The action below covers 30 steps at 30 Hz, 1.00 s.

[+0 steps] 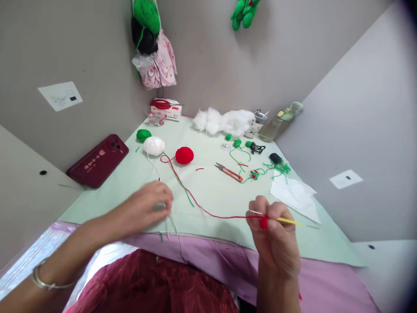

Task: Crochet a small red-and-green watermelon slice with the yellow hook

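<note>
My right hand [273, 234] is closed around a crochet hook with a yellow handle [289, 221] and a small red crochet piece [263, 223]. From that piece red yarn [211, 214] runs left over the table to a red yarn ball [184, 155]. Low over the table's front left, my left hand [151, 204] has its fingers curled together, with strands of white yarn [167, 226] hanging from them. Past it lie a white yarn ball [154, 146] and a green yarn ball [143, 135]. What the left fingertips pinch is partly hidden.
Orange thread snips [230, 172] lie mid-table. White stuffing [224, 121], a pen cup [256, 124] and a bottle [280, 121] stand at the back. Green crochet pieces [254, 174] and white paper [295, 195] are right; a dark red phone [97, 161] leans left.
</note>
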### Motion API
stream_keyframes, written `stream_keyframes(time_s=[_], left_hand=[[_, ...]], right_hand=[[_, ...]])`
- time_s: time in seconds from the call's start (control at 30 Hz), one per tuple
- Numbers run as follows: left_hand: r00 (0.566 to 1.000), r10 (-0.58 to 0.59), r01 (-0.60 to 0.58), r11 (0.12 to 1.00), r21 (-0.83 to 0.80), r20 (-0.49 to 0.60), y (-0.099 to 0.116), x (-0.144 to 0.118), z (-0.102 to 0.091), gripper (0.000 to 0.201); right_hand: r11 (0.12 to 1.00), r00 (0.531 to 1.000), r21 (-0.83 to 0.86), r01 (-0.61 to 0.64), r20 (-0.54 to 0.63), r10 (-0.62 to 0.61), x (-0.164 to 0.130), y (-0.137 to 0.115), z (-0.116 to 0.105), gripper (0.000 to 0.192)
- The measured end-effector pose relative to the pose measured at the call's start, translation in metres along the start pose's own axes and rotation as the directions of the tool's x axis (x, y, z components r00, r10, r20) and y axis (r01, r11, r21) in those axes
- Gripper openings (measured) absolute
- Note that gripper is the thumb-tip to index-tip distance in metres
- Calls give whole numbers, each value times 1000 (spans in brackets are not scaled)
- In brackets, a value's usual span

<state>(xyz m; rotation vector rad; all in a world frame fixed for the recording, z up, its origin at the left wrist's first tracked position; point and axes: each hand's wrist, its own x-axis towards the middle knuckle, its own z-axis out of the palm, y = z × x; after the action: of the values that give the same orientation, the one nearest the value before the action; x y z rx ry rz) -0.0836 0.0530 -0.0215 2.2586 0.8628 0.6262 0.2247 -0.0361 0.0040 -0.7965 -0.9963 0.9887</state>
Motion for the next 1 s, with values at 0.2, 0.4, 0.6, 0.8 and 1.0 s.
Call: stream_keyframes(time_s=[0.2,0.4,0.6,0.8,1.0], left_hand=[[594,-374,-117,836,-537,-712,13,28,-65,10],[810,-508,-56,429,-902,-291,53,45,7,14],[914,-240,27,841,-540,-327,60,25,55,13],[951,197,-215,975,-54,-238,55,24,50,18],[953,272,-249,954,166,-130,58,28,43,23]], right_hand=[[984,987,92,-150,70,144,-2,9,18,22],[917,926,139,-375,113,362,-4,31,43,19],[841,851,132,-525,68,521,-5,41,43,27],[831,833,64,-553,47,551,-5,44,39,32],[859,863,-108,-501,14,505,-10,40,38,27]])
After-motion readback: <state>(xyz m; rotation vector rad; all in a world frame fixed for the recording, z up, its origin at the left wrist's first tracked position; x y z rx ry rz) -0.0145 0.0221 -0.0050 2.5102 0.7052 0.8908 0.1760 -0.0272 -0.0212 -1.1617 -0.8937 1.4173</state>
